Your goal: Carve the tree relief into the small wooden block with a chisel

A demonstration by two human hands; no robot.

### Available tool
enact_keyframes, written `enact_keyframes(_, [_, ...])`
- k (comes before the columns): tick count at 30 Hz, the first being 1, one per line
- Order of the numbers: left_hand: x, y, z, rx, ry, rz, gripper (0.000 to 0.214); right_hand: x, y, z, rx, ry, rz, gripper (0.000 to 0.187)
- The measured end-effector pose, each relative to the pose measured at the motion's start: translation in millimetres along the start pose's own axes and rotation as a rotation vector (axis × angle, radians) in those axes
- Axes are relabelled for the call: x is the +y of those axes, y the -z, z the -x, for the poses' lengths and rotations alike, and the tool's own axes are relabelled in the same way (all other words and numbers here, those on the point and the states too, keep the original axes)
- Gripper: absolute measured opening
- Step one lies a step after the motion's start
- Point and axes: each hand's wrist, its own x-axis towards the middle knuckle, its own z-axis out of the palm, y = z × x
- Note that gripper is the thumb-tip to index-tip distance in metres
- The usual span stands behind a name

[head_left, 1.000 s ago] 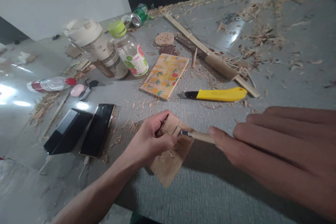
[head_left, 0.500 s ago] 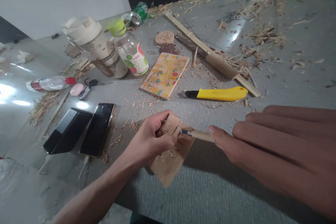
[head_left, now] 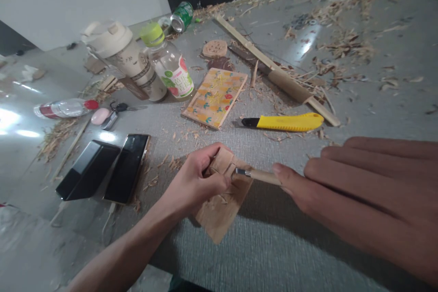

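My left hand (head_left: pixel 198 178) grips a flat piece of wood (head_left: pixel 219 219) near its upper end, with the thumb lying over its face. From the right, my right hand (head_left: pixel 349 191) holds a carving knife (head_left: pixel 263 176) by its pale wooden handle. The knife's metal tip touches the wood beside my left thumb, close to a small cut-out and some curled slivers. Parts of the handle are hidden under my right fingers. Beyond the hands lies a yellow utility knife (head_left: pixel 287 122), and left of it a painted wooden board (head_left: pixel 215 98) with orange, green and red marks.
A tumbler (head_left: pixel 126 64), a green-capped bottle (head_left: pixel 174 70) and a green can (head_left: pixel 182 17) stand or lie at the back left. Two phones (head_left: pixel 128 169) with cables are on the left. Bamboo strips (head_left: pixel 273 66) and wood shavings (head_left: pixel 342 45) litter the back and right.
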Motion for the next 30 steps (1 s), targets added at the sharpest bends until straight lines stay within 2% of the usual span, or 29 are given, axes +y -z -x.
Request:
enact_keyframes(25, [-1.1,-3.6,-0.2,0.009,-0.007,-0.001,0.019,-3.1,-3.3,-4.1,0.058,-0.014,-0.034,0.035])
enact_keyframes(30, [-1.9,-3.6,0.3,-0.002,-0.012,0.035,0.02,-1.6,-2.0,-3.0,0.019,-0.011,-0.041,0.032])
